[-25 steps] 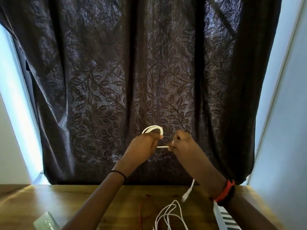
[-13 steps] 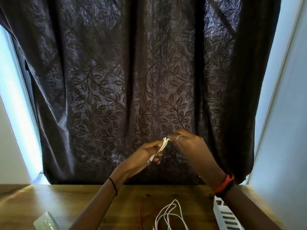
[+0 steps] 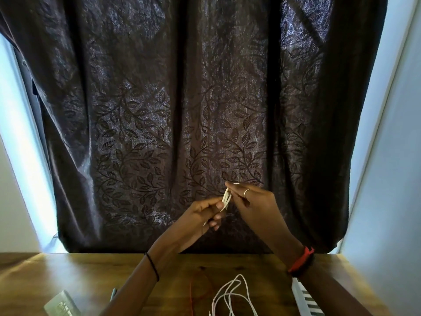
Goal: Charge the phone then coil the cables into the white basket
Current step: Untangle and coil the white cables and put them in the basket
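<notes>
Both hands are raised in front of the dark curtain, holding one white cable (image 3: pixel 226 197) folded into a tight bundle. My left hand (image 3: pixel 202 213) pinches the bundle's lower part. My right hand (image 3: pixel 252 201), with a ring on one finger, grips its upper end. More white cable (image 3: pixel 232 295) lies loose on the wooden table (image 3: pixel 68 277) below. The white slotted basket (image 3: pixel 306 299) shows only a strip at the bottom right, partly behind my right forearm. No phone is in view.
A dark leaf-patterned curtain (image 3: pixel 182 110) hangs right behind the table's far edge. A thin red cable (image 3: pixel 191 293) lies beside the white one. A grey-green flat object (image 3: pixel 61 304) sits at the bottom left. A pale wall (image 3: pixel 391 179) stands on the right.
The cable loop that stood open above my left hand has been pressed flat into a bundle. The dangling end with its plug has been drawn up off the table.
</notes>
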`<state>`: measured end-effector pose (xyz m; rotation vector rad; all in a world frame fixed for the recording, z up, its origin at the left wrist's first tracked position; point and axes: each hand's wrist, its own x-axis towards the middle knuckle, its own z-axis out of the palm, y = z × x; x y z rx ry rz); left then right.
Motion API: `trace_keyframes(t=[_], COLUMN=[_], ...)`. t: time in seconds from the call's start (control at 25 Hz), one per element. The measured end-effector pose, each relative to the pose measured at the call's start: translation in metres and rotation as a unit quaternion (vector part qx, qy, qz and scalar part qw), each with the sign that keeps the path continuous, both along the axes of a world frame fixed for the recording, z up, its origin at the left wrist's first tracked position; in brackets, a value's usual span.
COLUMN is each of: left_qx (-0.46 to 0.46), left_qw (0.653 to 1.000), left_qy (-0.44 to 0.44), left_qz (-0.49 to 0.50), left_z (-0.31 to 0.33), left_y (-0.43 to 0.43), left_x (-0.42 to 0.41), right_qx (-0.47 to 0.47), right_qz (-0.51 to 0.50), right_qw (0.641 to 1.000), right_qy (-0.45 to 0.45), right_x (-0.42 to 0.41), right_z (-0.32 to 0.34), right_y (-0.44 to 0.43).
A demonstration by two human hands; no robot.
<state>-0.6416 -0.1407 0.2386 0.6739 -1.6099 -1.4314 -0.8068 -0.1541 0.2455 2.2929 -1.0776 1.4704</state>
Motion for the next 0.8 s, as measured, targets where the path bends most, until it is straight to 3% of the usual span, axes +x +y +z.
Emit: trace_keyframes(t=[0.08,0.16,0.24,0.44,0.8], left_qx=[0.036,0.078,0.105,0.167,0.192], left_qw=[0.999,0.992,0.982,0.96,0.968], left_qy=[0.037,0.09,0.149,0.216,0.158], left_qz=[-0.015,-0.032,-0.053,-0.063,-0.027], left_z=[-0.005,-0.01,-0.015,-0.023,-0.03], left_y=[-0.002,-0.003,-0.005,-0.007,0.002], left_x=[0.002,0.005,0.008,0.015,0.023], right_qx=[0.131,0.298,0.375,0.346,0.304], right_qz=[0.047,0.153,0.237,0.141,0.006], right_qw=[0.987,0.933,0.881,0.92,0.941], right_qy=[-0.076,-0.131,-0.165,-0.119,-0.149], right_x=[0.002,0.0,0.001,0.013,0.031], right_z=[0.001,-0.001,-0.009,-0.021,-0.029], right_y=[0.003,0.004,0.004,0.01,0.007])
